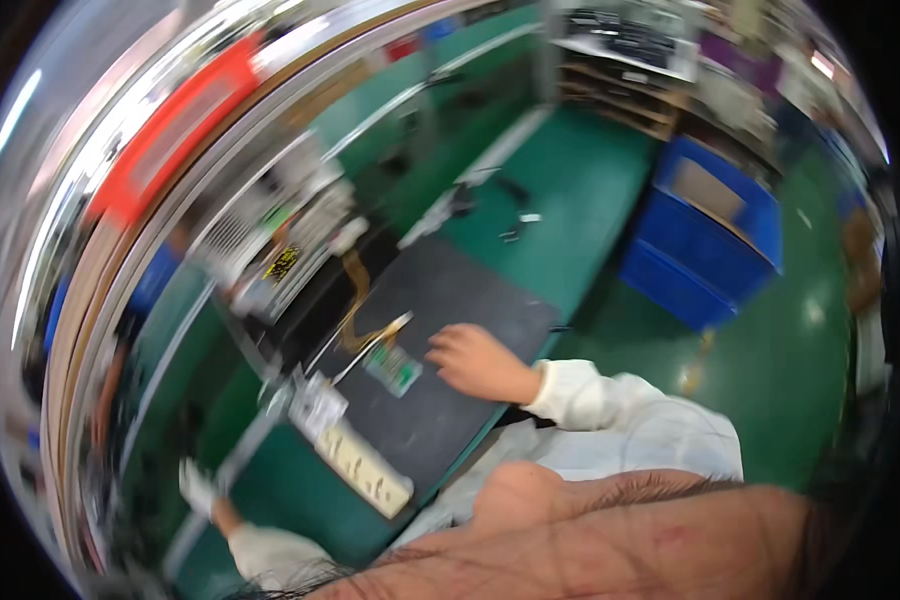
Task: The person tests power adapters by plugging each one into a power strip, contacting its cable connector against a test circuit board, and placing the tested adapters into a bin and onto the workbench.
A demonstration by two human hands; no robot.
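Note:
My right hand (482,362) rests over the dark grey mat (470,290), palm down, fingers slightly bent and apart, with nothing visible in them. Just left of it lies a small green circuit board (394,370). A yellowish-brown ribbon cable (357,290) ends in a pale connector near the board. My left hand (200,490) reaches out at the lower left by the bench's back edge. White covers it, perhaps a glove; blur hides the fingers and anything in them.
A cream strip with several dark sockets or slots (365,470) lies at the mat's left end, beside a clear plastic-like piece (320,405). Equipment with wiring (290,240) stands behind the mat. Dark cable pieces (515,220) lie farther along the green bench. Blue bins (695,270) stand right.

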